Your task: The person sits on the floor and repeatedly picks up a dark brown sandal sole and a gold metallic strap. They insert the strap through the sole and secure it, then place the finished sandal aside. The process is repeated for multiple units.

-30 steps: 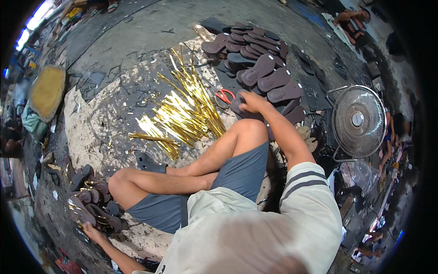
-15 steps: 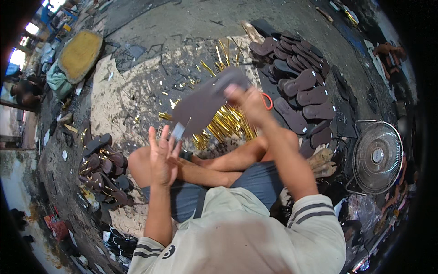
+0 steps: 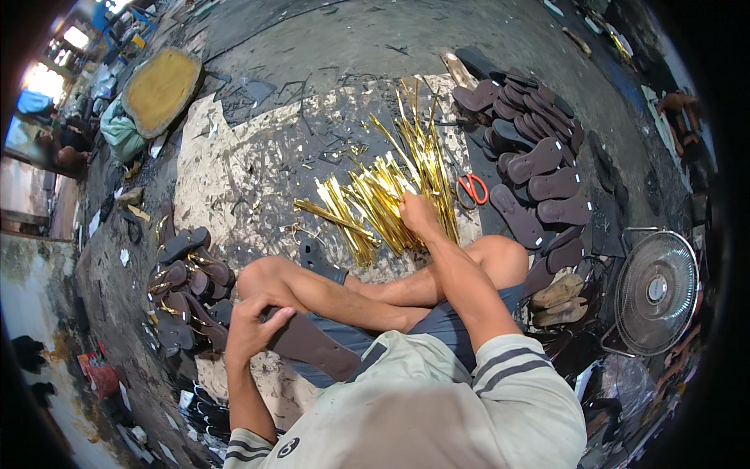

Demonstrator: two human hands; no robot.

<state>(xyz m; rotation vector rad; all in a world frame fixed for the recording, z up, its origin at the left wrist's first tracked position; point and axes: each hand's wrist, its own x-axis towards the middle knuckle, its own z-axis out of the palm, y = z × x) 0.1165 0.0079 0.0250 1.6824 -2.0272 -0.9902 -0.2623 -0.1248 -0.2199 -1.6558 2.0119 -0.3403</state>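
Now the left hand (image 3: pixel 254 324) grips the brown sole (image 3: pixel 316 348), brought down from mid-air to the lap. Right hand (image 3: pixel 416 213), having let go, pinches gold strips (image 3: pixel 391 195) farther out.

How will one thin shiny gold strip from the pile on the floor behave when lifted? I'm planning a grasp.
Probably floppy: the thin shiny gold strips are long and narrow, and some lie bent. Likely very light, since they look like thin foil-like bands fanned loosely. Possibly slippery and hard to single out: the surfaces are glossy and overlap closely where the right hand touches them.
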